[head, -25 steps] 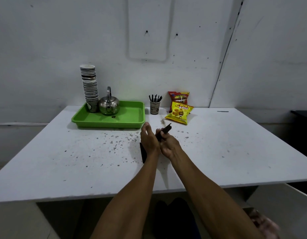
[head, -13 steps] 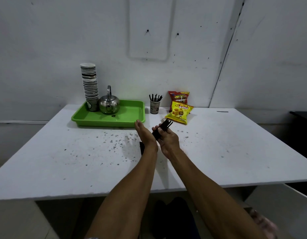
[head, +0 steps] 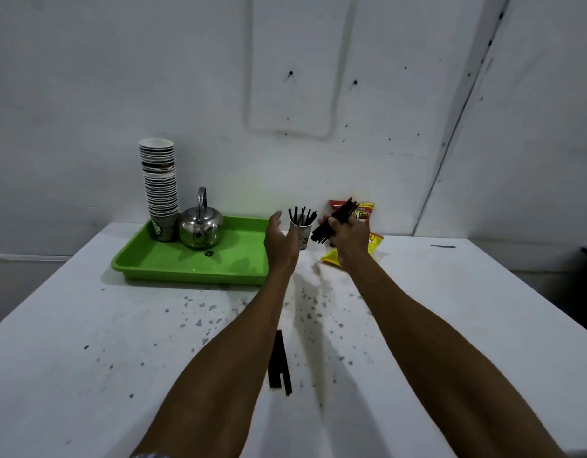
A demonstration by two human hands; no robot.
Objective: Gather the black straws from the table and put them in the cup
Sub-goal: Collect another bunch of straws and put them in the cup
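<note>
Half a second ago both my hands were low over the middle of the bench, gathering; now they are up at the far edge, on either side of the cup. Going from the left: the green tray (head: pixel 186 269) with its stack of paper cups (head: pixel 160 186) and steel kettle (head: pixel 201 226) has not moved. My left hand (head: pixel 280 241) has let go of everything and reaches, fingers spread and empty, just beside the paper cup (head: pixel 302 231), I think to steady it. That cup already stands with several straws in it. My right hand (head: pixel 349 236) is closed around a bundle of black straws (head: pixel 333 221), tilted, its lower end close to the cup rim but not yet inside. So the drop-in looks like the next thing. Lifting my arms has also uncovered a few black straws (head: pixel 278 361) left flat on the bench near me, so one more trip seems needed. My right hand hides most of the snack packets (head: pixel 373 241), and I cannot count the straws in the bundle.
</note>
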